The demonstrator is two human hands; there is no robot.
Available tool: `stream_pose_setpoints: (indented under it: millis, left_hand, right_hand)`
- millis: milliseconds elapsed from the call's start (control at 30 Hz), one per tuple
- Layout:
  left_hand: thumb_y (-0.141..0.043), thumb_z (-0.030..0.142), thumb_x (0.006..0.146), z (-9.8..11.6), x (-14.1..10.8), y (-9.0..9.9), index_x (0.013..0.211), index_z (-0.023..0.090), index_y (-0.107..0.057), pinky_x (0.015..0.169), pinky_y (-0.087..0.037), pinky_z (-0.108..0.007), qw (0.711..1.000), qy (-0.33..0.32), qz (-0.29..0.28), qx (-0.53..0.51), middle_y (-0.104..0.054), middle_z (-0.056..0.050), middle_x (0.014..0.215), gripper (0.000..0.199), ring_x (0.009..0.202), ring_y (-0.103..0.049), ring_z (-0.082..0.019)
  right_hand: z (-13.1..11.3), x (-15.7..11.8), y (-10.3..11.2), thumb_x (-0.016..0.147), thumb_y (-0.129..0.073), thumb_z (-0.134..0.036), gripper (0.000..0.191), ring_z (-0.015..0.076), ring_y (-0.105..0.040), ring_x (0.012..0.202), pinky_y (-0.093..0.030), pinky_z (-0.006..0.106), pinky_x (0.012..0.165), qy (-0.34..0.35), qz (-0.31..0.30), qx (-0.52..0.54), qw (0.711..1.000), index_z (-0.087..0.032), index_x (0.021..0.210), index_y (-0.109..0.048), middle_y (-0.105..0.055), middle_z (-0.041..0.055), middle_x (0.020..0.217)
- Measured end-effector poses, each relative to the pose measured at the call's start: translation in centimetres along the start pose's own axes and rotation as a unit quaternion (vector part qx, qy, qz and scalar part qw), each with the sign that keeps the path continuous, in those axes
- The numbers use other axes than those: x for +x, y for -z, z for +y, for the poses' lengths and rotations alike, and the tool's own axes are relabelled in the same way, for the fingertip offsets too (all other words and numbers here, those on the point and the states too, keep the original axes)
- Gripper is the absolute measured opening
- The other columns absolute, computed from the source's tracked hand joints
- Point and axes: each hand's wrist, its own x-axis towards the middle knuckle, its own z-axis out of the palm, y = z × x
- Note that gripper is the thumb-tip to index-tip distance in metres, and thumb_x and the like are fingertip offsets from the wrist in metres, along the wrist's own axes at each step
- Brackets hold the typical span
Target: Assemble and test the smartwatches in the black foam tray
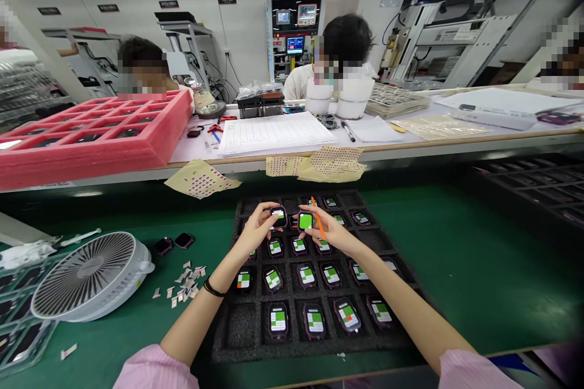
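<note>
**2 watches pinched above the black tray**

Our left hand [258, 228] is partly closed, thumb and fingers pinching the edges of a dark-screened watch [278, 216]. Our right hand [336, 236], also partly closed, grips a green-screened watch [305, 221] between thumb and fingertips, and an orange stick [321, 228] lies across the same fingers; we cannot tell exactly which of them hold it. The 2 watches sit side by side, just apart, over the far half of a black foam tray [219, 340].

In the tray's nearest row we count 4 tray watches [314, 321], their lit faces green and white. The tray lies on a green mat [438, 255]. To the left we see 2 loose watches [184, 240], a scatter of small pale pieces [188, 282] and, farther left, a white fan [91, 276]. On the far shelf, a pink foam tray [171, 134] stands at the left.
</note>
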Motion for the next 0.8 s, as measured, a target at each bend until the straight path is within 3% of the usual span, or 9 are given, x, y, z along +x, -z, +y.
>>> stream_pose_setpoints:
  millis: [267, 400, 600, 800]
  left_hand:
    - [-0.061, 0.045, 0.077, -0.13, 0.07, -0.08, 0.109, 0.018, -0.047, 0.042, -0.037, -0.017, 1.0, -0.013, -0.004, 0.001, -0.062, -0.005, 0.089, 0.044, 0.067, -0.062, -0.014]
    - [-0.057, 0.047, 0.079, 0.03, 0.03, -0.16, 0.107, 0.019, -0.048, 0.044, -0.038, -0.018, 1.0, -0.004, 0.001, 0.003, -0.064, -0.004, 0.087, 0.041, 0.065, -0.063, -0.013]
    - [-0.057, 0.047, 0.078, 0.12, -0.01, -0.31, 0.107, 0.018, -0.048, 0.043, -0.037, -0.018, 1.0, 0.004, 0.001, 0.01, -0.064, -0.004, 0.085, 0.042, 0.064, -0.063, -0.014]
    - [-0.048, 0.047, 0.083, 0.51, -0.21, -0.32, 0.107, 0.019, -0.05, 0.044, -0.039, -0.019, 1.0, 0.011, 0.011, 0.014, -0.061, -0.002, 0.077, 0.037, 0.065, -0.062, -0.014]
  right_hand:
    - [-0.04, -0.01, 0.02, 0.081, -0.06, -0.033, 0.048, 0.0155, -0.065, 0.07, -0.039, 0.019, 0.039, -0.002, 0.012, -0.002, 1.0, -0.027, 0.126, -0.045, -0.055, 0.0115, 0.124]
    - [0.25, 0.17, 0.0, 0.08, -0.059, -0.038, 0.043, 0.014, -0.064, 0.059, -0.032, 0.019, 0.036, -0.012, 0.063, -0.006, 0.998, -0.024, 0.12, -0.05, -0.063, 0.009, 0.106]
    - [-0.12, 0.28, -0.07, 0.075, -0.064, -0.043, 0.037, 0.0058, -0.046, 0.039, -0.024, 0.018, 0.035, -0.021, 0.151, -0.015, 0.988, -0.02, 0.103, -0.058, -0.064, 0.002, 0.076]
    - [-0.43, 0.19, -0.28, 0.077, -0.059, -0.047, 0.036, 0.0089, -0.05, 0.039, -0.023, 0.021, 0.034, -0.031, 0.152, 0.011, 0.988, -0.021, 0.103, -0.059, -0.066, 0.0021, 0.075]
